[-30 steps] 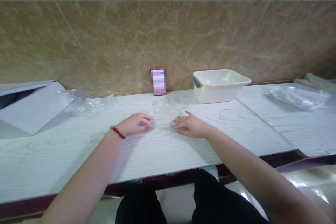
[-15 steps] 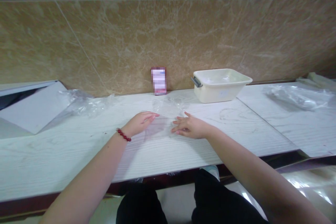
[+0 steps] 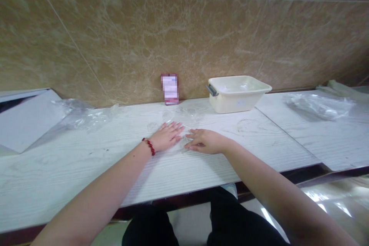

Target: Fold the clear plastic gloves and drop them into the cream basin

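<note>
One clear plastic film [image 3: 184, 115] lies toward twelve o'clock on the surface [image 3: 57, 169], partly under the left hand [image 3: 166, 137], its fingers spread and gripping nothing; whether the right hand [image 3: 207, 141], fingers bent, pinches it, I cannot tell. Uneven pressure could crease or slide the film, whose faint outline leaves its heading and long axis unclear.

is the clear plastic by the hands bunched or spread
Spread: the clear plastic lies low and thin on the white tabletop. Layers: cannot tell.
</note>
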`<action>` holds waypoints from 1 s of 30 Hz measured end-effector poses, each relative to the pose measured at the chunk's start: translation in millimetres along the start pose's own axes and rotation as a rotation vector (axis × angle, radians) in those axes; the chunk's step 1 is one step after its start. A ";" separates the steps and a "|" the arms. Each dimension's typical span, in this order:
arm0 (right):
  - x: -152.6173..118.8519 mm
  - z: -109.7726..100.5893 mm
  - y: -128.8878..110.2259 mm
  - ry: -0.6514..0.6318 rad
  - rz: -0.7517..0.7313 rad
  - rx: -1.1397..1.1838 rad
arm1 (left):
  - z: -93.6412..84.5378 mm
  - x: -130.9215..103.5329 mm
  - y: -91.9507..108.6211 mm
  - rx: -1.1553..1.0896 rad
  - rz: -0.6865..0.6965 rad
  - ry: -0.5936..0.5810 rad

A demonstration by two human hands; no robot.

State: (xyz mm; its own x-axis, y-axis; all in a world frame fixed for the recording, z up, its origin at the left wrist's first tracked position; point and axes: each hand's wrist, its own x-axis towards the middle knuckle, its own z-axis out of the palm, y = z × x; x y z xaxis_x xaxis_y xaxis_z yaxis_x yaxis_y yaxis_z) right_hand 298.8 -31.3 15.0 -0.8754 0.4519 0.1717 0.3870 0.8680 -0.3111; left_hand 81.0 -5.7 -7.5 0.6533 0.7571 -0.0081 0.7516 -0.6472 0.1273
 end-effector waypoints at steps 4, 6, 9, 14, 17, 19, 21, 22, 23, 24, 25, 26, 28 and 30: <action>0.0 -0.3 -0.4 0.001 0.007 0.022 | -2.5 -3.7 -18.2 -0.022 -0.119 0.011; 0.2 0.1 -0.5 0.001 0.005 0.028 | -3.7 -4.6 -25.1 -0.031 -0.157 0.020; 0.2 0.7 -0.2 0.004 0.006 0.031 | -5.1 -5.3 -31.3 -0.032 -0.203 0.016; -1.7 -1.8 -1.3 -0.016 -0.012 0.040 | -5.6 -6.8 -34.3 -0.006 -0.258 -0.005; -3.1 -4.5 -2.8 -0.030 0.001 0.049 | -4.9 -9.2 -39.4 0.003 -0.291 -0.003; -3.5 -5.4 -3.4 -0.032 0.015 0.055 | -4.5 -12.0 -46.8 0.006 -0.320 0.001; -3.6 -5.4 -3.5 -0.032 0.025 0.059 | -4.8 -16.0 -56.2 0.019 -0.367 0.008; -3.6 -5.1 -3.3 -0.033 0.027 0.059 | -5.4 -18.4 -60.8 0.034 -0.399 0.013; -3.5 -4.7 -3.0 -0.034 0.028 0.059 | -6.3 -20.7 -64.4 0.054 -0.436 0.017; -3.4 -4.2 -2.7 -0.036 0.029 0.057 | -7.6 -23.0 -66.8 0.077 -0.472 0.020; -3.4 -3.8 -2.3 -0.038 0.029 0.054 | -9.3 -25.1 -67.6 0.096 -0.500 0.021; -3.3 -3.5 -2.0 -0.040 0.026 0.051 | -11.2 -26.9 -66.4 0.110 -0.516 0.017; -3.2 -3.2 -1.6 -0.043 0.026 0.044 | -15.1 -29.4 -58.7 0.112 -0.506 0.005; -3.1 -3.5 -1.6 -0.049 0.030 0.042 | -18.0 -30.9 -45.6 0.090 -0.457 -0.010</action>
State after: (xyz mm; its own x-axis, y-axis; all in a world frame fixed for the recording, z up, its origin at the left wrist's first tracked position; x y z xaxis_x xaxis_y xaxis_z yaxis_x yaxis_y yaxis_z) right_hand 301.9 -33.4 18.2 -0.8770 0.4661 0.1165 0.4016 0.8442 -0.3550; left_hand 24.8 2.0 4.8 0.2534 0.9659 -0.0533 0.9673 -0.2526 0.0215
